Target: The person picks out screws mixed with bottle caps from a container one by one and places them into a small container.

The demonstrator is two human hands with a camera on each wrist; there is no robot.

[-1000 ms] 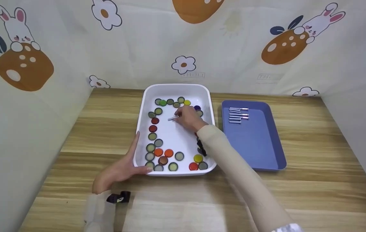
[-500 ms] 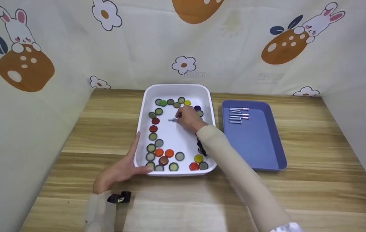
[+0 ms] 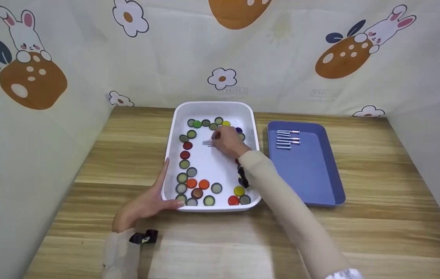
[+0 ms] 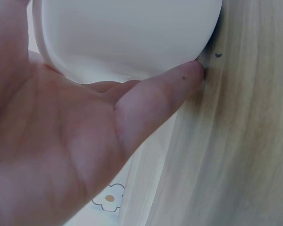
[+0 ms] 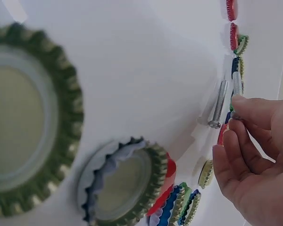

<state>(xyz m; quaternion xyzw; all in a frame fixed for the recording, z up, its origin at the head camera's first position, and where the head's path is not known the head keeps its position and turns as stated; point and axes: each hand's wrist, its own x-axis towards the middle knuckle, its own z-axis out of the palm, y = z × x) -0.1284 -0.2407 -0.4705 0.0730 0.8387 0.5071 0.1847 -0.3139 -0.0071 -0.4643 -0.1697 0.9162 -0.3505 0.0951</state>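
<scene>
My right hand (image 3: 228, 140) is over the far middle of a white tray (image 3: 212, 208). In the right wrist view, the thumb and fingers of this hand pinch a silver bolt (image 5: 237, 84). A second bolt (image 5: 219, 104) lies on the tray bottom right beside it. Bottle caps (image 3: 203, 184) in several colours lie mostly along the tray's sides, some face up and some showing their undersides. My left hand (image 3: 148, 201) holds the tray's near left corner, thumb over the front rim and fingers along the outer left wall. The right forearm hides part of the tray's right side.
To the right of the white tray stands a shallow blue tray (image 3: 305, 174), with several silver bolts (image 3: 287, 139) in a column at its upper left. Both trays rest on a wood-grain table (image 3: 378, 217). A patterned cloth wall (image 3: 165, 50) rises behind them.
The right hand stays in nearly the same place while the bolt in its fingers shifts slightly in angle. The left hand and both trays have kept their places.
</scene>
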